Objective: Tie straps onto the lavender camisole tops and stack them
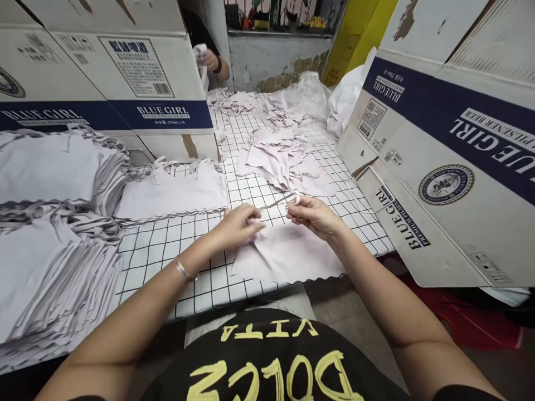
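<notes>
A pale pink garment piece (288, 259) with a wavy lower edge lies spread at the table's front edge. Above it, a thin fabric strap (276, 203) stretches between my two hands. My right hand (315, 216) pinches the strap's right end, where it bends into a small white loop. My left hand (240, 225), slightly blurred, has its fingertips at the strap's other end; its thumb stands a little apart and lies over the garment. The exact hold of the left fingers is partly hidden.
Stacked strapped garments (54, 239) fill the left, with another garment pile (175, 189) beside them. Loose pink pieces (288, 159) lie ahead on the grid-patterned tablecloth (167, 250). Cardboard boxes (125, 72) flank both sides. Behind the left box, another person's hand (211, 60) holds white fabric.
</notes>
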`<state>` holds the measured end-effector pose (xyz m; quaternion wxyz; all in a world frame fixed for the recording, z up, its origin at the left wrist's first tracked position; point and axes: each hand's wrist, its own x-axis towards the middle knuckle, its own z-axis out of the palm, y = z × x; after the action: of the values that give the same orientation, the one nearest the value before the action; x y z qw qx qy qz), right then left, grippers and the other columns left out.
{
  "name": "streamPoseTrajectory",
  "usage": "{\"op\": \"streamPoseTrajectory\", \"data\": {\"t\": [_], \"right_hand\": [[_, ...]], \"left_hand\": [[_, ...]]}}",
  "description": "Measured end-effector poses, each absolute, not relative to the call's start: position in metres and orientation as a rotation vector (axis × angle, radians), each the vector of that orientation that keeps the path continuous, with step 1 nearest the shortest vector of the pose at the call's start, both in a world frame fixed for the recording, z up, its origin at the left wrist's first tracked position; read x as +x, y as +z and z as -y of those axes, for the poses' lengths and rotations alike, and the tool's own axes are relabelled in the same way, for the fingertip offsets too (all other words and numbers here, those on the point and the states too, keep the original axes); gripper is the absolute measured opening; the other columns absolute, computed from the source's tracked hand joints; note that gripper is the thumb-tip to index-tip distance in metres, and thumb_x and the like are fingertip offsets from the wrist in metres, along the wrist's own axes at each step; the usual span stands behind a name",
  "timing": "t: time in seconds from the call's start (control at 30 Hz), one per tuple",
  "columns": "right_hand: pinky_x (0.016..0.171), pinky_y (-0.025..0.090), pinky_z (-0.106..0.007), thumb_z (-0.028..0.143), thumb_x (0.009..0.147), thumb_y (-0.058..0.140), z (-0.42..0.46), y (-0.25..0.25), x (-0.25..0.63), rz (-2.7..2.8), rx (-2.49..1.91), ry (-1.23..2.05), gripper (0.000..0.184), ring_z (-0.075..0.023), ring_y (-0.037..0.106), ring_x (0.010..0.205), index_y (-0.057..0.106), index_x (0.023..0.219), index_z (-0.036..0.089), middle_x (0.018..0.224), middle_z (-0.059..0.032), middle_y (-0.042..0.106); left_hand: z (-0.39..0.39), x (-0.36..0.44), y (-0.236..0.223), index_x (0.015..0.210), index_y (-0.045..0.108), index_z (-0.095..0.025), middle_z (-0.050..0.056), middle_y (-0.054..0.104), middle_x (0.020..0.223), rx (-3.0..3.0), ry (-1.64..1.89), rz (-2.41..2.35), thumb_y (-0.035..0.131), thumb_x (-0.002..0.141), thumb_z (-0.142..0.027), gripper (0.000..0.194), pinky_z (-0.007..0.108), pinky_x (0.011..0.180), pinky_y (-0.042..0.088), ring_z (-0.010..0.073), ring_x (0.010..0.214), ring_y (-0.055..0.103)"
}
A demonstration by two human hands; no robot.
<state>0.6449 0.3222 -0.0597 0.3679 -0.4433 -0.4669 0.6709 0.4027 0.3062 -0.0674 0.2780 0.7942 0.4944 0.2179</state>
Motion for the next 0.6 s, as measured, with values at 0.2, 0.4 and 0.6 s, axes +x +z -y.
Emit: {"op": "streamPoseTrajectory", "data": {"t": [0.2,0.4,0.6], "right_hand": [[0.053,0.042,-0.020,0.034,0.061,0.084,-0.320,-0.092,0.656,1.069,-1.220,1.719,0.031,-0.0070,0.053,0.058,0.062,0.077,0.017,0.072,0.0002,0.064],[0.053,0.045,-0.023,0.035,0.059,0.084,-0.321,-0.111,0.647,1.042,-1.266,1.654,0.033,-0.0082,0.053,0.057,0.062,0.074,0.016,0.072,-0.0017,0.065],[0.048,0.042,-0.022,0.035,0.061,0.083,-0.324,-0.110,0.644,1.140,-1.290,1.677,0.031,-0.0071,0.049,0.051,0.066,0.077,0.016,0.063,0.0011,0.060]], "left_hand": [[-0.246,0.385,-0.115,0.135,0.036,-0.018,0.011,0.059,0.112,2.042,0.419,-1.780,0.052,0.088,-0.040,0.054,0.047,0.092,0.036,0.0288,0.109,0.053],[-0.221,0.382,-0.102,0.126,0.044,-0.018,0.006,0.063,0.088,1.977,0.386,-1.996,0.041,0.088,-0.019,0.038,0.042,0.085,0.035,0.0248,0.090,0.058],[-0.250,0.418,-0.100,0.104,0.061,-0.021,0.010,0.061,0.109,2.233,0.418,-1.779,0.046,0.093,-0.042,0.028,0.043,0.083,0.029,0.0292,0.104,0.049]]}}
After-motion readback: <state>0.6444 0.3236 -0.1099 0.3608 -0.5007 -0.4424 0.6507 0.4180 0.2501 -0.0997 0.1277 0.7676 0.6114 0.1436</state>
